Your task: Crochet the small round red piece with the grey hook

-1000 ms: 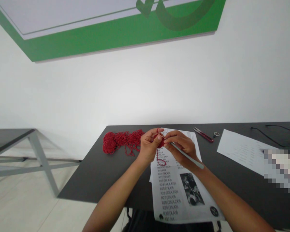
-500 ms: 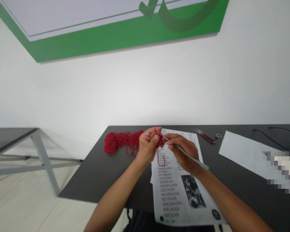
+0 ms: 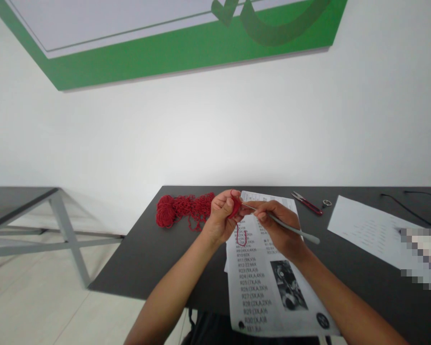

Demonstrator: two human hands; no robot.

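My left hand (image 3: pixel 221 215) is closed around a small red crocheted piece (image 3: pixel 235 207), with red yarn looped over a finger. A loose yarn tail hangs below it, over the printed sheet (image 3: pixel 251 292). My right hand (image 3: pixel 282 230) grips a crochet hook (image 3: pixel 290 227) with a grey handle; the thin metal tip points left and reaches the red piece. Left of my hands, a red yarn ball (image 3: pixel 165 212) and a heap of crinkled red yarn (image 3: pixel 192 207) lie on the dark table (image 3: pixel 136 258).
Red-handled thread snips (image 3: pixel 307 203) and a small metal ring (image 3: pixel 326 203) lie at the back right. Beyond them are a second sheet (image 3: pixel 366 230), dark thin glasses arms or cords, and a pixelated item. Another table (image 3: pixel 17 203) stands at the left.
My right hand has shifted slightly right, and the hook lies flatter, its tip drawn back a little at the red piece. The whole view has shifted slightly.
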